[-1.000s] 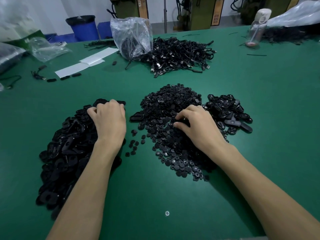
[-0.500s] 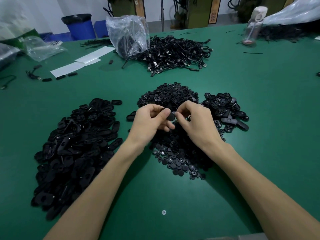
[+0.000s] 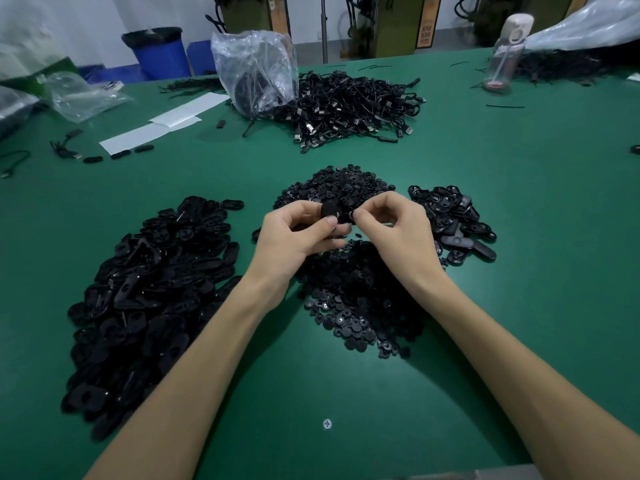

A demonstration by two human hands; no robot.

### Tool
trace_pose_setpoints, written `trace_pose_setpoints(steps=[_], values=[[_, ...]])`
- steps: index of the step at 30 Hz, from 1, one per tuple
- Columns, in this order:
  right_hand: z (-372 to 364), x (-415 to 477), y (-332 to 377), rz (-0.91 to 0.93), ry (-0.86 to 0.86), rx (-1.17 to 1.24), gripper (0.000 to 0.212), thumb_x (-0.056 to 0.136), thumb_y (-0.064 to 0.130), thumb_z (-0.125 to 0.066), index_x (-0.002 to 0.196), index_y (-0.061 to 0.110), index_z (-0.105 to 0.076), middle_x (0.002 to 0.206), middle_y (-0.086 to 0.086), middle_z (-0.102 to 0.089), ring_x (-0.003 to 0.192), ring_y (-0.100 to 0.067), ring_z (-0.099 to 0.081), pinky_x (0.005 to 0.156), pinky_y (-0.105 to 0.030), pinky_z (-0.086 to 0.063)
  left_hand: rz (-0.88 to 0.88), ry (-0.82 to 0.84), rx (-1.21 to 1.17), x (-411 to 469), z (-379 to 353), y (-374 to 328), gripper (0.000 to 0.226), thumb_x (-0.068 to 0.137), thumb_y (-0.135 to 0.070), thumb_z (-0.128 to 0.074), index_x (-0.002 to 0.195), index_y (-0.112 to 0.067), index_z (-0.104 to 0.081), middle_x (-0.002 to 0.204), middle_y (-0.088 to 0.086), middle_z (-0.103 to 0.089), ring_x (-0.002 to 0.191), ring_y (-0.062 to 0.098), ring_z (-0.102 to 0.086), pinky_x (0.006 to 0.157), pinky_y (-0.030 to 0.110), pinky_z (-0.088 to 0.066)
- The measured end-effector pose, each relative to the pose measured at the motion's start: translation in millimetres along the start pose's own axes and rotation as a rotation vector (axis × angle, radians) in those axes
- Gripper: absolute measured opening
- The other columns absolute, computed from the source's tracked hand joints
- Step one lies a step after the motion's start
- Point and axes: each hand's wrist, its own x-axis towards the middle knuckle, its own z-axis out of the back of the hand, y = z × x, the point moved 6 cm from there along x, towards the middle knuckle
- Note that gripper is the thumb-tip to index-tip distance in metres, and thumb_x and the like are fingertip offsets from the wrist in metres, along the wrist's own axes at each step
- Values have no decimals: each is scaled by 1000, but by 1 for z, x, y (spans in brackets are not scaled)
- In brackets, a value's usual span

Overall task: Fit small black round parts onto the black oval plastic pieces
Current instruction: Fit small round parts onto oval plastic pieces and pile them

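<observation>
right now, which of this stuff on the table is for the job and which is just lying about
For the job: oval piece in the left hand; round part pinched in the right hand; big pile of oval pieces; pile of round parts; small pile of oval pieces.
Lying about: cable heap; plastic bag; bottle; paper sheets; blue bin.

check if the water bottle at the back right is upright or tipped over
Upright. The water bottle stands on its base on the green table, with its pale cap on top.
</observation>
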Motion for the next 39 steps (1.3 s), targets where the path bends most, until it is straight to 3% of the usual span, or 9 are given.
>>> trace_pose_setpoints(steps=[3, 7, 11, 14, 27, 34, 39], values=[[2, 1, -2, -46, -9, 131, 6, 91, 15, -72, 85, 13, -71, 82, 2, -75, 79, -12, -69, 74, -24, -53, 13, 0, 41, -1, -1, 2, 10, 94, 0, -73, 104, -2, -73, 90, 11, -77, 89, 25, -78, 72, 28, -62], [1, 1, -5, -81, 11, 301, 6, 92, 10, -72, 90, 5, -70, 83, -3, -78, 73, -10, -72, 66, -12, -49, 12, -3, 76, -1, -1, 1, 17, 92, -1, -75, 101, -15, -77, 87, 5, -79, 84, 17, -75, 68, 24, -59], [3, 3, -9, -113, 22, 354, 13, 95, 9, -68, 107, 14, -73, 87, -3, -79, 73, -7, -71, 64, -16, -50, 7, -30, 47, -2, 1, -1, 17, 93, 0, -74, 106, -10, -75, 90, 8, -80, 88, 21, -78, 72, 25, -60], [2, 3, -12, -122, 48, 328, 16, 99, 12, -64, 106, 18, -78, 88, 0, -78, 76, -7, -69, 65, -20, -51, 17, -29, 17, -3, 1, -1, 20, 95, 2, -70, 113, -4, -74, 97, 10, -80, 93, 24, -78, 76, 27, -62], [-2, 4, -18, -206, 68, 450, 12, 97, 20, -70, 100, 10, -76, 77, 1, -74, 66, -7, -59, 58, -20, -45, -6, -21, 22, -2, 2, -1, 26, 94, -2, -73, 120, -1, -72, 98, 13, -80, 95, 27, -79, 85, 29, -62], [-8, 2, -16, -231, 153, 645, 19, 95, 12, -71, 107, -3, -72, 82, -9, -75, 67, -9, -61, 60, -21, -47, -17, -32, 44, -2, 2, -1, 25, 94, -1, -73, 119, -2, -72, 97, 13, -80, 93, 27, -79, 83, 28, -62], [-9, 2, -13, -195, 215, 657, 18, 93, 8, -73, 109, 1, -73, 94, -15, -78, 77, -14, -71, 68, -20, -55, -20, -31, 67, -1, 3, -1, 26, 94, 0, -72, 120, -1, -72, 99, 13, -80, 92, 26, -79, 84, 29, -62]])
